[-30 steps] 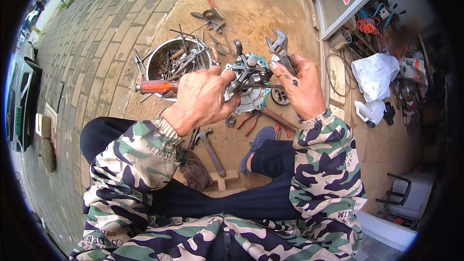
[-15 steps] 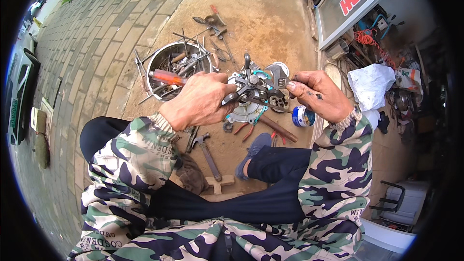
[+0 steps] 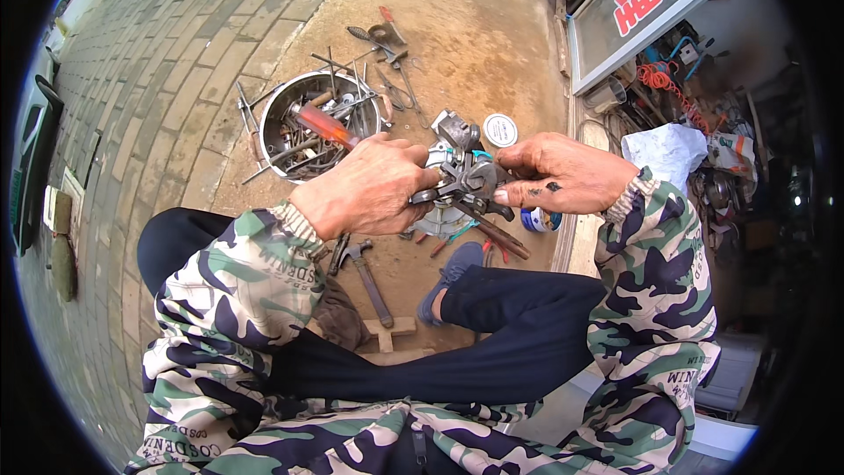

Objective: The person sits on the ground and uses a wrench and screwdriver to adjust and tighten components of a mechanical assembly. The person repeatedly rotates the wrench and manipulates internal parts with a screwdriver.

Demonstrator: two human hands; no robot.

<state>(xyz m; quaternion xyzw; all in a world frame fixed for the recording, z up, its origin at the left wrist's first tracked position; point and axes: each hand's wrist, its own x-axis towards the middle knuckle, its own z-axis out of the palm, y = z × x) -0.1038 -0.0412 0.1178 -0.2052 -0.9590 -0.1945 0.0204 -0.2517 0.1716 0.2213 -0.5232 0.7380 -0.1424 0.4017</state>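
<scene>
My left hand [image 3: 374, 180] is closed at the left side of a dark metal puller with jaws [image 3: 450, 183], its fingertips on one arm. A red see-through screwdriver handle [image 3: 325, 126] juts out past that hand's knuckles; its shaft is hidden, so I cannot tell whether the hand grips it. My right hand [image 3: 571, 174] pinches an adjustable wrench [image 3: 481, 178], whose head lies over the middle of the puller. Below the puller is a round grey metal housing [image 3: 444, 222] with a teal edge, mostly covered.
A round metal basin [image 3: 271, 139] full of tools stands beyond my left hand. A white lid [image 3: 501, 130] and a blue tin [image 3: 542, 220] lie near my right hand. A hammer [image 3: 371, 286] rests by my foot. Cluttered gear [image 3: 694, 149] fills the doorway at right.
My right hand has moved left with the wrench, bringing its head over the puller. The screwdriver handle has tilted, its far end now higher. My left hand stays at the puller.
</scene>
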